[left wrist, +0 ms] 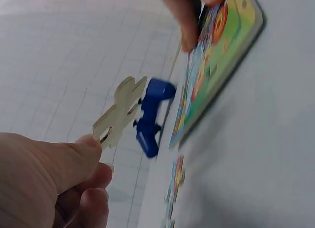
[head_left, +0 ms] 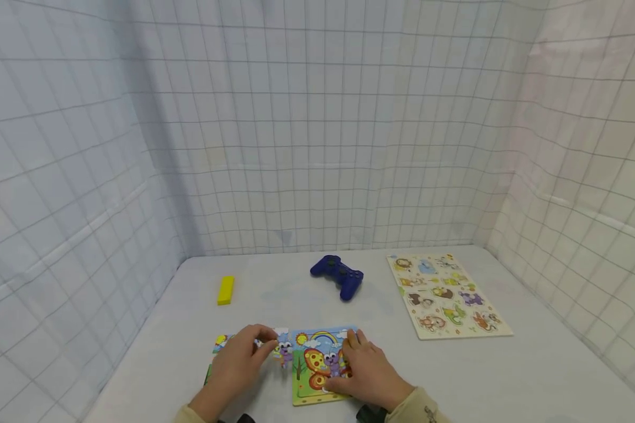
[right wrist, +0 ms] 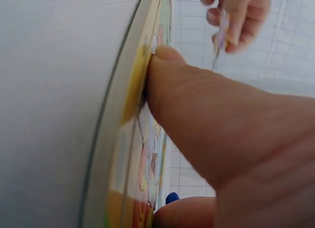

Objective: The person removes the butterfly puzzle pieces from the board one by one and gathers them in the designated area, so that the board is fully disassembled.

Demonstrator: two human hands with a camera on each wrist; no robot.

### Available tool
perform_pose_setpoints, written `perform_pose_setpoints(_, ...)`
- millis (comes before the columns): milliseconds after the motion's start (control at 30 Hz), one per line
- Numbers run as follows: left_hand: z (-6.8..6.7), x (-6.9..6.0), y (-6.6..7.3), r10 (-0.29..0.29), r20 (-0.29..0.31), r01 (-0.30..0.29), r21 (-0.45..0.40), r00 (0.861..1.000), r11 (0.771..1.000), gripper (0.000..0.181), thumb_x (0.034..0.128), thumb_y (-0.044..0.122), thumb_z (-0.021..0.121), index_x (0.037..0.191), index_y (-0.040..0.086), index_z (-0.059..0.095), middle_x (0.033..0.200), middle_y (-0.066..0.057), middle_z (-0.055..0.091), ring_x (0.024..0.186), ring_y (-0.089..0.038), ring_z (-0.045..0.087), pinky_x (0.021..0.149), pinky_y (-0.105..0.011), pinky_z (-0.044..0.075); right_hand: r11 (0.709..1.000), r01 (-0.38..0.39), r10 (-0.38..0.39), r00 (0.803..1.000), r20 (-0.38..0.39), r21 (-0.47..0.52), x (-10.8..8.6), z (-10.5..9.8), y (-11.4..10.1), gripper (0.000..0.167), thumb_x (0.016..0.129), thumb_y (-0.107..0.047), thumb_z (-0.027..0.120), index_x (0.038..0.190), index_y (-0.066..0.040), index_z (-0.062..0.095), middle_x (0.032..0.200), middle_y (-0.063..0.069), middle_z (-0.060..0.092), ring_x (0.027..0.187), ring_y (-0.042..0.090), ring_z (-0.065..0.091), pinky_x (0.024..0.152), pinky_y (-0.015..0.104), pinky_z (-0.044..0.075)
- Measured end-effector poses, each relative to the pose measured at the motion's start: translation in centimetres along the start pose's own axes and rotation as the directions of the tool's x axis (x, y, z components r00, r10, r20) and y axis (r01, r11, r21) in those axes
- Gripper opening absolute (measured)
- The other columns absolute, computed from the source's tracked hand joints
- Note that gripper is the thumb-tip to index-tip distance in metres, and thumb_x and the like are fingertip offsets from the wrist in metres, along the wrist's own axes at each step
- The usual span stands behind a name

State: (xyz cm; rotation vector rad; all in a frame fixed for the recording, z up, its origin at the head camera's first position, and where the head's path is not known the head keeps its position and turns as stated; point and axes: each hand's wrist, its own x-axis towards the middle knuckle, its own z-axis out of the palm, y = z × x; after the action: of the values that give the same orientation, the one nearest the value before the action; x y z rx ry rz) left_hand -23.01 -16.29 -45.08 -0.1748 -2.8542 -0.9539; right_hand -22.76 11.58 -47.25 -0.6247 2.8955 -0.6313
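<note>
My left hand (head_left: 239, 361) pinches a small purple puzzle piece (head_left: 284, 351) between thumb and fingers, lifted just left of the puzzle board (head_left: 317, 401). In the left wrist view the piece (left wrist: 119, 112) shows its bare wooden back. The board carries a picture of a butterfly, a sun and a rainbow. My right hand (head_left: 369, 371) rests on the board's right side, thumb and fingers spread over the picture. Other colourful pieces (head_left: 221, 341) lie beyond and left of my left hand, partly hidden by it.
A blue game controller (head_left: 338, 275) lies beyond the board. Further left is a yellow block (head_left: 226, 290). An animal puzzle board (head_left: 447, 296) lies at the right of the white table (head_left: 518, 376). Gridded cloth walls (head_left: 296, 147) stand behind and at both sides.
</note>
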Motion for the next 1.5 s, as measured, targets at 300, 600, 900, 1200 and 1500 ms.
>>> perform_pose_setpoints(300,-2.9,-1.9,-5.3,0.016,-0.058,-0.012,0.06,0.998,0.998,0.007,0.0943,0.023,0.076,0.097,0.026,0.07,0.114,0.001,0.067,0.11,-0.025,0.061,0.087,-0.047,0.048,1.0,-0.001,0.002,1.0,0.007,-0.022,0.1,-0.1,-0.2,0.104,0.086,-0.072,0.067,0.149,0.007,0.046,0.16,0.033,0.033,0.15,0.054,0.026,0.111,0.069,0.033)
perform_pose_setpoints(600,-2.3,-1.5,-5.5,-0.026,-0.01,0.027,0.139,1.0,0.99,0.011,0.0913,0.027,0.078,0.089,0.032,0.068,0.141,-0.008,0.059,0.135,-0.045,0.041,0.095,-0.066,0.029,1.0,-0.02,0.021,1.0,0.019,-0.013,0.3,0.4,0.1,0.107,0.085,-0.075,0.066,0.151,0.006,0.044,0.161,0.031,0.032,0.15,0.053,0.025,0.112,0.068,0.033)
perform_pose_setpoints(900,-2.3,-1.7,-5.6,-0.03,-0.002,0.03,0.135,1.0,0.99,0.013,0.0926,0.025,0.077,0.089,0.032,0.066,0.145,-0.012,0.054,0.138,-0.045,0.035,0.097,-0.067,0.02,1.0,-0.001,0.001,1.0,0.012,-0.005,0.2,0.3,0.1,0.108,0.085,-0.074,0.066,0.151,0.008,0.043,0.161,0.032,0.031,0.15,0.054,0.025,0.111,0.07,0.032)
perform_pose_setpoints(1200,-2.3,-1.5,-5.6,-0.049,0.004,0.048,0.152,0.999,0.987,0.012,0.0932,0.024,0.076,0.089,0.031,0.067,0.144,-0.012,0.057,0.137,-0.045,0.037,0.098,-0.068,0.026,1.0,-0.003,0.003,1.0,0.012,-0.011,0.2,0.1,0.0,0.107,0.085,-0.074,0.066,0.151,0.008,0.043,0.161,0.032,0.032,0.15,0.054,0.025,0.11,0.069,0.034)
perform_pose_setpoints(1500,-2.1,-1.4,-5.8,-0.036,-0.028,0.039,0.148,0.999,0.988,0.016,0.0937,0.026,0.075,0.11,0.023,0.073,0.139,-0.007,0.062,0.135,-0.04,0.042,0.097,-0.067,0.029,1.0,0.003,-0.003,1.0,0.006,-0.016,0.1,0.1,-0.1,0.105,0.085,-0.072,0.068,0.15,0.009,0.044,0.16,0.033,0.032,0.149,0.054,0.026,0.11,0.069,0.034)
